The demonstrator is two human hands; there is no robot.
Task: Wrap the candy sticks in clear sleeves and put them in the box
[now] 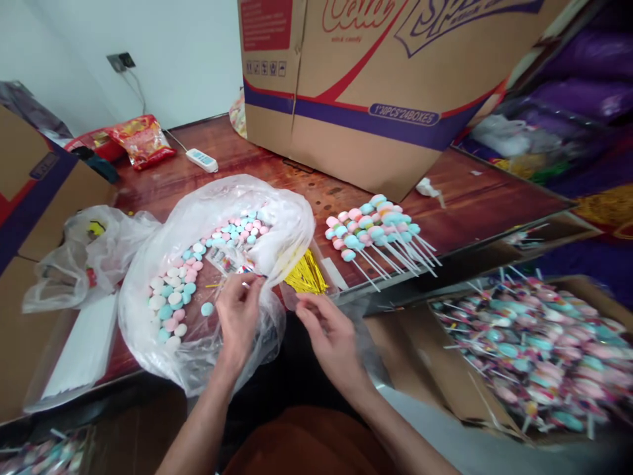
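Note:
My left hand (238, 316) is closed in a pinch at the near side of a clear plastic bag (129, 310) spread on the table. What its fingertips hold, if anything, is too small to make out. Just beyond them lies a printed clear wrapper (222, 258). Pink, white and blue marshmallow-like candies (173, 297) are strewn over the bag. My right hand (329, 330), fingers bent together, hovers by the table edge, and I cannot make out anything in its grip. Gold twist ties (307, 274) lie in a clear packet beyond it.
Candy sticks (376, 231) lie in rows at the right of the table. A big carton (346, 132) stands behind. Below right, an open box (534, 349) holds many wrapped candy sticks. White paper sticks (82, 346) lie at left, near another carton (30, 178).

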